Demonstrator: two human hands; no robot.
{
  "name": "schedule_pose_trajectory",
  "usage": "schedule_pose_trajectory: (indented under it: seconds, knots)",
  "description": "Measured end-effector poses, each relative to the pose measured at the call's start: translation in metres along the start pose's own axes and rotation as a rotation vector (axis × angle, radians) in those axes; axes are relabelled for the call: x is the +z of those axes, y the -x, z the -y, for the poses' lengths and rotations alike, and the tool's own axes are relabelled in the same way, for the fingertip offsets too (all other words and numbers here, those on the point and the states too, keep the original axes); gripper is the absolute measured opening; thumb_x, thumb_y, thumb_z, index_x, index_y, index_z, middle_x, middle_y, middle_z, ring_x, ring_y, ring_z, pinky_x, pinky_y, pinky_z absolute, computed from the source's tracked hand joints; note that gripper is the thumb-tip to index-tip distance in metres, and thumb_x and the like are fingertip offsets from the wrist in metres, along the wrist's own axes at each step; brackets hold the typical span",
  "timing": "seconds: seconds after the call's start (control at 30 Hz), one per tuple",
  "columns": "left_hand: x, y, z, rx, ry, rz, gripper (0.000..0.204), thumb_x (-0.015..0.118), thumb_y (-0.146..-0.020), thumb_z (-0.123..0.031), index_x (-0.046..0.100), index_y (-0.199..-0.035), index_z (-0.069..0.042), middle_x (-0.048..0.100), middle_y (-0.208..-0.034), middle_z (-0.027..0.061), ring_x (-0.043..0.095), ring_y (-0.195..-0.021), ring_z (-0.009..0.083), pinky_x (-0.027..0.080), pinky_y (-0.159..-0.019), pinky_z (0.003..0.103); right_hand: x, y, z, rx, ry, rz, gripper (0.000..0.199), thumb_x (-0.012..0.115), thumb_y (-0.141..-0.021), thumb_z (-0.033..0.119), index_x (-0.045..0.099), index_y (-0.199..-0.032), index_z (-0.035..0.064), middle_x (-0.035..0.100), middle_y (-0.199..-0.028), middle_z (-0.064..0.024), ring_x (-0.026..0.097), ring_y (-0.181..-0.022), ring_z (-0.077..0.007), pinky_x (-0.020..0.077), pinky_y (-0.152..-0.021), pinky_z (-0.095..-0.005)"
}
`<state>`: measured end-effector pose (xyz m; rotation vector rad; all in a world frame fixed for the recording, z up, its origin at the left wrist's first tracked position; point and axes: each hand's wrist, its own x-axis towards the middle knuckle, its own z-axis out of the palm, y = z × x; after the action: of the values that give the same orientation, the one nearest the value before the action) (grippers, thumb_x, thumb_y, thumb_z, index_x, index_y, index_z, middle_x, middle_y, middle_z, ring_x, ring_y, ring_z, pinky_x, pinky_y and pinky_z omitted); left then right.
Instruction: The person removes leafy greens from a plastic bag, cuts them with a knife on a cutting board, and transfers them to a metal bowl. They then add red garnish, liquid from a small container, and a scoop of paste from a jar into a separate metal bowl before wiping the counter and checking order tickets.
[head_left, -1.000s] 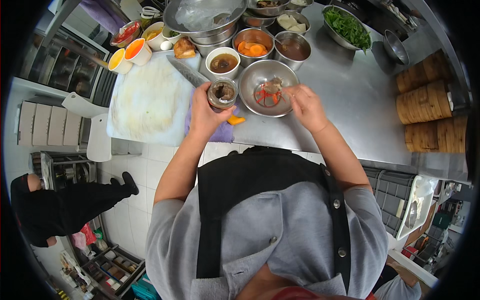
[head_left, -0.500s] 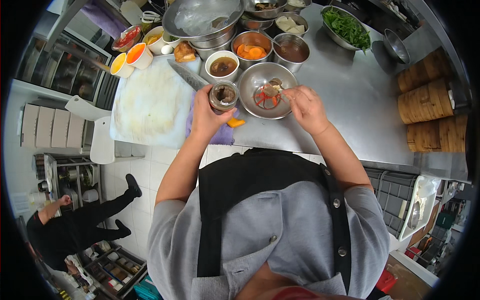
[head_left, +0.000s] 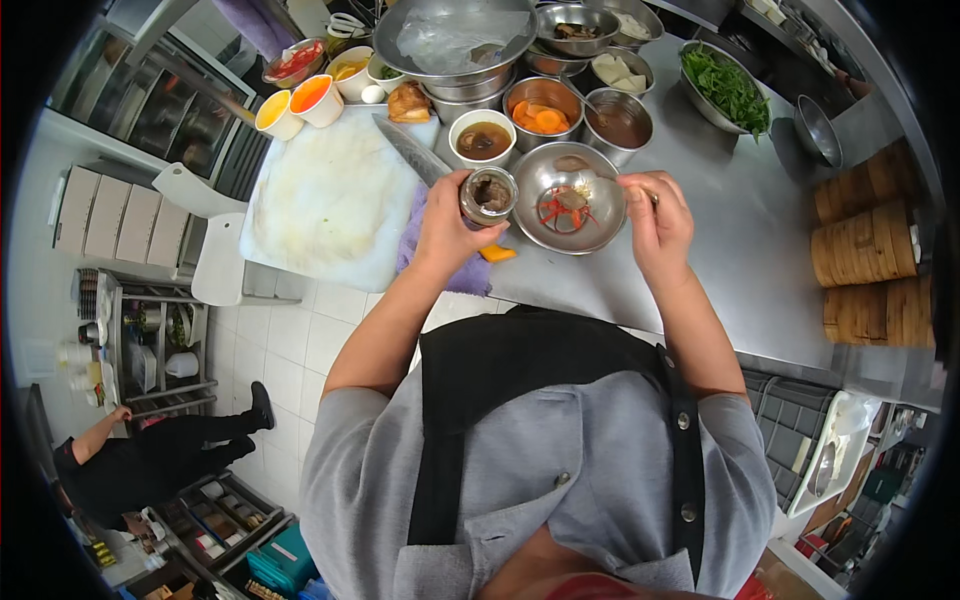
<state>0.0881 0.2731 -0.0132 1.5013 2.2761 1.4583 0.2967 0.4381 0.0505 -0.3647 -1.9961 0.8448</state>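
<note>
The left hand (head_left: pixel 447 225) is closed around a small glass jar (head_left: pixel 488 195) with dark contents and holds it just above the tabletop (head_left: pixel 720 230), beside the left rim of a steel bowl (head_left: pixel 569 197). The jar is open at the top and roughly upright; a slight tilt cannot be ruled out. The right hand (head_left: pixel 655 222) is at the right rim of the same bowl, fingers curled shut on a thin utensil; only a short part of the handle shows, so what kind it is cannot be told. The bowl stands on the tabletop and contains red strips and a few brown pieces.

Under the left hand lies a purple cloth (head_left: pixel 437 262), with a small orange piece (head_left: pixel 497 254) at its right edge. A white cutting board (head_left: pixel 335 200) lies to the left, with a knife (head_left: pixel 413 150) along its right side. Behind the bowl stand a white cup of brown liquid (head_left: pixel 482 140), a steel pot of orange pieces (head_left: pixel 541 110) and a steel pot of brown sauce (head_left: pixel 617 120). A bowl of green leaves (head_left: pixel 725 88) stands further right. Bamboo steamers (head_left: pixel 868 270) are stacked at the right edge. Another person in dark clothing (head_left: pixel 150 465) bends over on the floor at lower left.
</note>
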Motion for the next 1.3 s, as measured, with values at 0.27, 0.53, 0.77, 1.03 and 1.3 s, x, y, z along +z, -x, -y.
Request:
schedule_pose_trajectory:
  seconds: [0.27,0.53,0.77,1.03,1.3]
  knots:
    - [-0.006,0.000,-0.004,0.017,0.058,-0.017,0.077,0.087,-0.052,-0.016,0.046,-0.116,-0.001,0.053,-0.106,0.0153,0.053,-0.100,0.0330,0.045,-0.087,0.039,0.051,-0.027,0.040,-0.434,0.070,0.384,0.019,0.064,-0.077,0.005,0.064,-0.096,0.0086,0.062,-0.088,-0.0066,0.060,-0.076,-0.0258,0.0474,-0.066,-0.0370]
    - [-0.026,0.012,0.010,0.003,-0.008,-0.027,0.074,0.085,-0.060,-0.019,0.043,-0.118,-0.001,0.056,-0.108,0.0142,0.058,-0.098,0.0267,0.048,-0.085,0.035,0.065,-0.047,0.057,-0.281,-0.032,0.535,0.010,0.059,-0.084,0.011,0.062,-0.093,0.0083,0.060,-0.088,-0.0084,0.060,-0.080,-0.0279,0.0468,-0.067,-0.0402]
    - [-0.032,0.020,0.016,0.010,0.001,0.002,0.074,0.085,-0.059,-0.018,0.043,-0.118,-0.001,0.055,-0.110,0.0134,0.057,-0.100,0.0253,0.047,-0.087,0.034,0.091,-0.050,0.047,-0.224,-0.028,0.759,0.013,0.053,-0.088,0.013,0.061,-0.095,0.0063,0.059,-0.088,-0.0100,0.060,-0.081,-0.0312,0.0480,-0.067,-0.0405]
    - [-0.033,0.024,0.023,-0.116,0.215,0.042,0.080,0.084,-0.059,-0.018,0.040,-0.123,0.000,0.055,-0.111,0.0137,0.056,-0.102,0.0227,0.045,-0.090,0.034,0.088,-0.058,0.058,-0.327,-0.091,0.798,0.012,0.056,-0.084,0.011,0.062,-0.093,0.0062,0.058,-0.087,-0.0102,0.059,-0.079,-0.0309,0.0479,-0.066,-0.0408]
    - [-0.047,0.022,0.020,-0.082,0.101,-0.045,0.075,0.083,-0.055,-0.017,0.046,-0.117,0.001,0.055,-0.106,0.0189,0.054,-0.101,0.0357,0.045,-0.088,0.040,0.117,-0.055,0.077,-0.257,0.197,0.759,0.011,0.060,-0.080,0.012,0.063,-0.091,0.0110,0.055,-0.087,-0.0092,0.060,-0.081,-0.0307,0.0477,-0.067,-0.0416]
